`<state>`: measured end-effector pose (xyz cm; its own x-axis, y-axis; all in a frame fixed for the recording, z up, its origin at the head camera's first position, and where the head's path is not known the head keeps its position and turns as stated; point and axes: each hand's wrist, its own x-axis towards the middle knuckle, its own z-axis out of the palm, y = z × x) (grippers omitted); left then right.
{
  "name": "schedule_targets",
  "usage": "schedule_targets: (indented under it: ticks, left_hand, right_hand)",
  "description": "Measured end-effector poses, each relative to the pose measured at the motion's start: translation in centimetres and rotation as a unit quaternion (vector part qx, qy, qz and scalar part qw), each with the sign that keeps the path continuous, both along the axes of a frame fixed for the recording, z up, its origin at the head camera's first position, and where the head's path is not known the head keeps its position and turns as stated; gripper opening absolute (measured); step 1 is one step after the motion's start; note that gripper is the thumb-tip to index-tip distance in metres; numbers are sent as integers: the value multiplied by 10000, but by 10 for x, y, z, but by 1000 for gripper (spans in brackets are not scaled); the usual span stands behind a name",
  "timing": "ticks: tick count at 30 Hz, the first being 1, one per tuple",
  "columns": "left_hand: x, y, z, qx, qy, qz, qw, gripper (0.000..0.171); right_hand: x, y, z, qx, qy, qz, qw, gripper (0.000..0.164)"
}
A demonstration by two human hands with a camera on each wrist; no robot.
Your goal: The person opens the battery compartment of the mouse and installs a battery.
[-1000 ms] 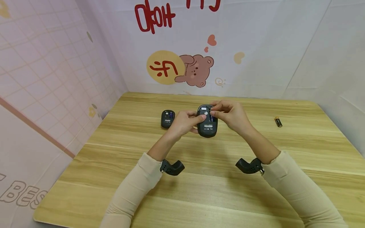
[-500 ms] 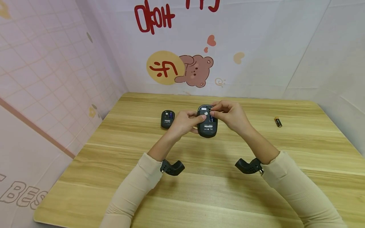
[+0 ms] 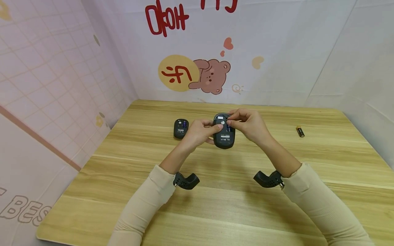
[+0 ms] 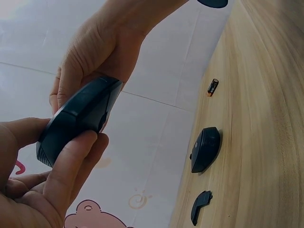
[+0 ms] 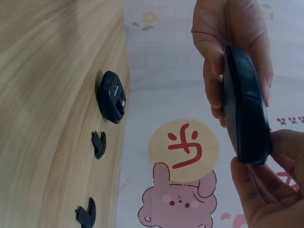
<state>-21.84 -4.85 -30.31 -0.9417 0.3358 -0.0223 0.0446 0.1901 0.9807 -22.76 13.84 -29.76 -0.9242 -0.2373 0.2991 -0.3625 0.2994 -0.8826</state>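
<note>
A black computer mouse [image 3: 223, 139] is raised off the table, its underside and uncovered battery compartment facing the head camera. My left hand [image 3: 198, 132] grips it from the left, thumb across the underside and fingers behind. At the compartment near the far end, my right hand [image 3: 250, 123] pinches the mouse, with thumb inside the opening and other fingers round the edge. Part of a dark battery [image 3: 228, 128] shows in the compartment just below the thumb. In the right wrist view, both hands hold opposite ends of the mouse [image 5: 249, 111].
A second black mouse [image 3: 181, 128] lies underside up at the left, a purple-blue battery [image 3: 184, 124] in its bay. One loose black-and-orange battery [image 3: 300, 132] lies at the right. Two small black covers [image 5: 99, 144] rest on the wooden table [image 3: 215, 205] near a printed wall cloth [image 3: 277, 44].
</note>
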Motion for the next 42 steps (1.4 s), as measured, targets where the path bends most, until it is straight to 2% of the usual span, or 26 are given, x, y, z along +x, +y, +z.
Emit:
schedule_targets:
  ticks: [13, 18, 25, 34, 42]
  left_hand:
    - [-4, 0, -4, -40, -144, -19, 9999, 31]
    - [-5, 0, -8, -123, -258, -10, 9996, 32]
    - [-10, -2, -9, -185, -320, 120, 9992, 33]
    - [-24, -13, -19, -325, -290, 502, 9978, 34]
    - [-40, -17, -31, -602, -498, 806, 9937, 39]
  right_hand:
    - [-1, 0, -5, 238, 270, -88, 9993, 9]
    - [0, 3, -8, 450, 135, -175, 9987, 19]
    - [0, 18, -1, 655, 126, -478, 9966, 29]
    - [4, 42, -2, 393, 250, -946, 9944, 28]
    - [9, 55, -10, 176, 304, -908, 9953, 27]
